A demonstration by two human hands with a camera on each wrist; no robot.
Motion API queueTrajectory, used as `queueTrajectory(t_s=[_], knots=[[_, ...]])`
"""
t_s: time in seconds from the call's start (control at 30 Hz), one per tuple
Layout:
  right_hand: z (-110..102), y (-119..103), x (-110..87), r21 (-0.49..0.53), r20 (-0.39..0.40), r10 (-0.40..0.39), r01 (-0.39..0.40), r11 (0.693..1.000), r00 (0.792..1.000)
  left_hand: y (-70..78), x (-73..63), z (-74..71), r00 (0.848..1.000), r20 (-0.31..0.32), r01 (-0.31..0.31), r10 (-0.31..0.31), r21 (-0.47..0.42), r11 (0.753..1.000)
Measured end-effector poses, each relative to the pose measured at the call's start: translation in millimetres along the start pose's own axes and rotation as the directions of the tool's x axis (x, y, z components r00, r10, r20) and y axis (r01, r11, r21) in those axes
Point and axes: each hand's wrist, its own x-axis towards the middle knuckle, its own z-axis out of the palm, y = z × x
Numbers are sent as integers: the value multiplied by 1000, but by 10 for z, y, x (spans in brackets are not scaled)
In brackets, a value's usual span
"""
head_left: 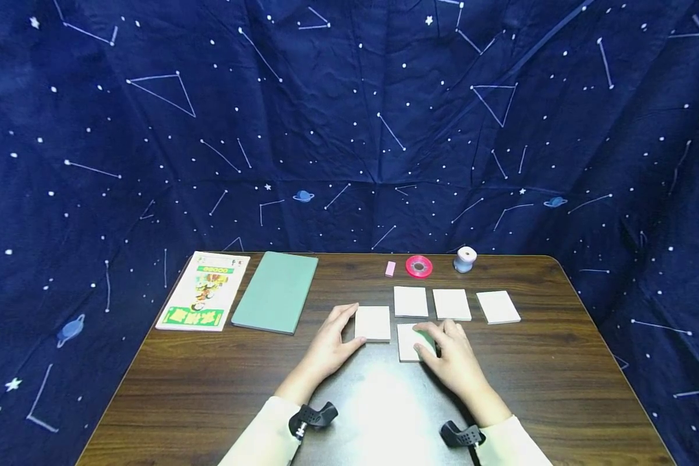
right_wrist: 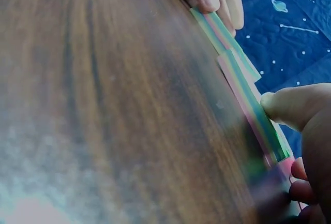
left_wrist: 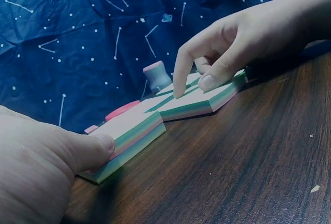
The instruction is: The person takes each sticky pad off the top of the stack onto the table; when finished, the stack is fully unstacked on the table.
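Observation:
A square notepad with a white top and coloured layered edges [head_left: 373,323] lies on the table. My left hand [head_left: 329,349] holds it at its left side, the thumb against the near edge [left_wrist: 44,157] and the fingers toward the far corner. Beside it, slightly nearer, lies a similar notepad [head_left: 408,344]. My right hand [head_left: 455,357] rests over its right part, bent index finger and thumb touching the top with a gap between them. The left wrist view shows this right hand [left_wrist: 243,43] from the side. In the right wrist view, the right thumb [right_wrist: 289,105] touches the pad's upper edge.
Behind stand more white notepads in a row [head_left: 410,301] [head_left: 451,304] [head_left: 498,307]. Farther back are a pink eraser-like block [head_left: 390,269], a red ring-shaped roll [head_left: 419,266] and a pale spool [head_left: 465,259]. A green book [head_left: 276,292] and an illustrated booklet [head_left: 204,291] lie left.

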Motion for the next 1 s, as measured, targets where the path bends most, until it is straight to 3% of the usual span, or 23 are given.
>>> queueTrajectory(t_s=[0.2,0.37,0.47,0.7,1.0], knots=[[13,42,-10,87,-21,11,-9,996,1000,7,16,1,1000,7,-11,11,1,1000],[-22,18,-9,187,4,84,-83,979,996,19,20,-17,1000,10,-4,4,-9,1000],[-28,0,3,196,10,112,-112,974,994,10,10,-18,1000,1,-6,6,-11,1000],[-17,-136,103,107,-9,14,-13,994,1000,-28,-19,-1,1000,-14,-11,11,0,1000],[-75,-452,541,28,175,-91,88,996,980,-42,-10,13,1000,9,6,-6,16,1000]])
